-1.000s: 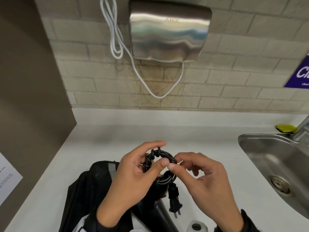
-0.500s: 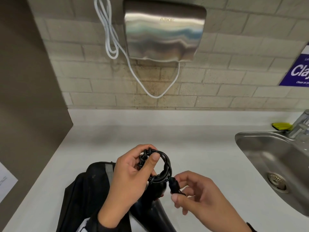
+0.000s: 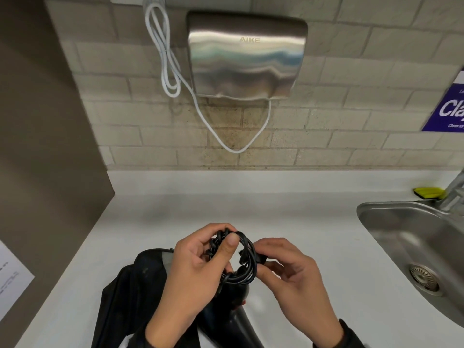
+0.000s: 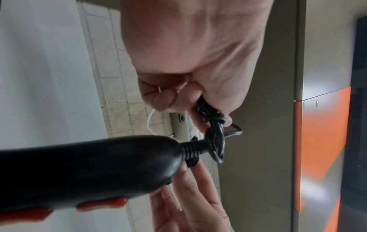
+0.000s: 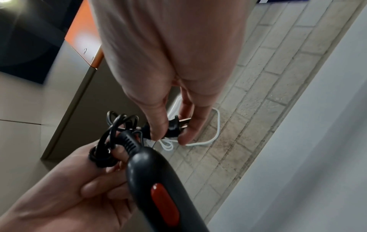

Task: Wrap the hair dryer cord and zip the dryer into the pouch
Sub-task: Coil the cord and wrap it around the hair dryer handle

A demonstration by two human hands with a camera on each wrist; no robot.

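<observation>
— Head view first. How far along is the cord?

— Mostly coiled. The left hand [image 3: 198, 270] is gripping the cord coil [image 3: 244, 259] above the tabletop [image 3: 288, 217], thumb pressing over the top of the loops. The right hand [image 3: 296, 280] is pinching the plug end just beside the coil. The hair dryer [image 3: 226, 320] is hanging below the hands, partly hidden. The pouch [image 3: 130, 297] is lying on the tabletop under the left wrist; whether it is open I cannot tell.

— Left wrist view?

— The left hand's fingers [image 4: 164, 97] are curling around the bundled loops. The cord is leaving the dryer handle [image 4: 89, 169] at its ribbed collar and going straight into the coil [image 4: 215, 136]. One turn is crossing around the bundle, though its free end is not tucked in.

— Right wrist view?

— The right hand's thumb and fingers [image 5: 188, 125] are pinching the plug [image 5: 174, 125], prongs bare and pointing away from the coil. The loops are sitting loosely in the left hand [image 5: 79, 185].

— Your finding?

— Wrapping is nearing completion, in my judgement; the plug tail is awaiting securing. Bagging and zipping are not yet begun.
</observation>
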